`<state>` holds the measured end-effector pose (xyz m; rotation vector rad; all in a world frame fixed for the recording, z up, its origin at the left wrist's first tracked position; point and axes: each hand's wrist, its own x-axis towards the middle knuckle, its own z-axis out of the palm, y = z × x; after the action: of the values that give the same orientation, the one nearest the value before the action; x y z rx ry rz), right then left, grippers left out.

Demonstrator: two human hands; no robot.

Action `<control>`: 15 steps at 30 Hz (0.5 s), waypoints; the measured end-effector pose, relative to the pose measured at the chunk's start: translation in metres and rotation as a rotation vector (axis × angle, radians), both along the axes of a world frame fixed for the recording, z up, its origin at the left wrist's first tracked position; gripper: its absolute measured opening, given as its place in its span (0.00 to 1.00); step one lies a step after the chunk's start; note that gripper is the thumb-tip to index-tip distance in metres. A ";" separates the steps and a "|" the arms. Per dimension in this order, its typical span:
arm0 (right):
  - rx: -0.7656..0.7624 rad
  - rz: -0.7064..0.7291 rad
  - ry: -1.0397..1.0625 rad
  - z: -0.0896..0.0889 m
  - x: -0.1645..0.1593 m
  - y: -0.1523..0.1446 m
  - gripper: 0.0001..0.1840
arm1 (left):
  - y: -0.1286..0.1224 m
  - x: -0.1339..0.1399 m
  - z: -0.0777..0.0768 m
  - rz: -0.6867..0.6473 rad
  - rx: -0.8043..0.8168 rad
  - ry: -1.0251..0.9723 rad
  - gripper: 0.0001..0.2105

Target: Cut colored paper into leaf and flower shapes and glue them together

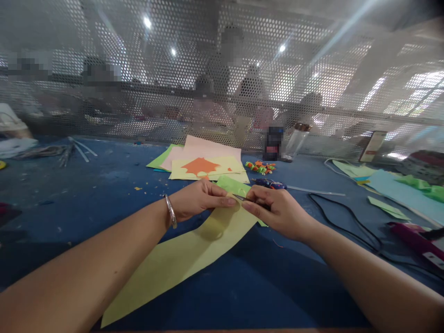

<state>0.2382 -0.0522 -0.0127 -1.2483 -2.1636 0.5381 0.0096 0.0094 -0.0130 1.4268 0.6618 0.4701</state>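
Note:
My left hand (199, 202), with a bangle on the wrist, pinches the upper end of a long yellow paper strip (173, 263) between thumb and fingers. The strip slants down toward the front edge of the table. Closed around dark-handled scissors (239, 197), my right hand (280, 212) has their metal tip at the paper's edge, close to my left thumb. Most of the scissors is hidden by my fingers. A thin yellow curl stands by the tip. Behind both hands lies a piece of light green paper (229, 184).
Beyond my hands lie stacked pink paper (211, 147) and an orange paper cutout (199, 165). A blue glue gun (268, 184) with a clear stick rests behind my right hand. On the right are a black cord (347, 212) and a purple tool (416, 243). A perforated screen (156, 106) stands behind.

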 end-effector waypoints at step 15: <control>0.013 0.000 -0.012 -0.001 0.000 0.000 0.17 | 0.000 0.001 0.000 -0.004 0.088 0.035 0.12</control>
<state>0.2381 -0.0521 -0.0138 -1.2474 -2.1740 0.5172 0.0101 0.0092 -0.0135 1.5225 0.6724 0.4769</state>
